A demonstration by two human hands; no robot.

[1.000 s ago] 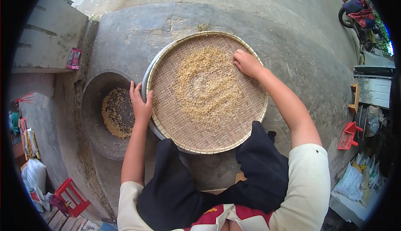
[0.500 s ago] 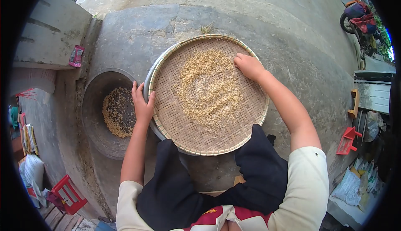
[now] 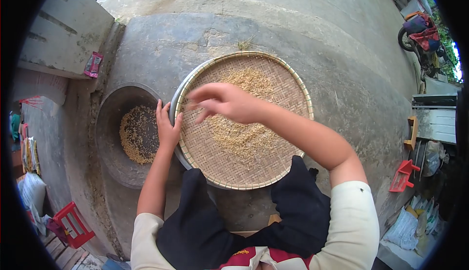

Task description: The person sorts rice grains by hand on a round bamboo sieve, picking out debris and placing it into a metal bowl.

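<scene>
A round woven bamboo winnowing tray (image 3: 195,162) rests on a grey metal basin (image 3: 174,92) in front of my knees. Yellowish grains, which look like unhusked rice (image 3: 239,140), are spread over its middle. My left hand (image 3: 168,129) grips the tray's left rim, thumb on the inside and fingers outside. Over the tray's left part hovers my right hand (image 3: 227,103), slightly blurred, its fingers apart and holding nothing that I can make out. It hides some of the grain. To the left, a dark round bowl (image 3: 110,157) has more grains lying inside.
Concrete floor (image 3: 356,84) surrounds the tray. A pale block structure (image 3: 63,31) with a pink packet (image 3: 93,65) stands upper left. A red plastic stool (image 3: 74,225) is lower left, a red plastic item (image 3: 403,176) at right. A motorbike (image 3: 422,38) stands far upper right.
My right hand has swung left from the tray's right side across the grain, and its fingers have spread. My left hand stays on the rim. The view has tipped slightly.
</scene>
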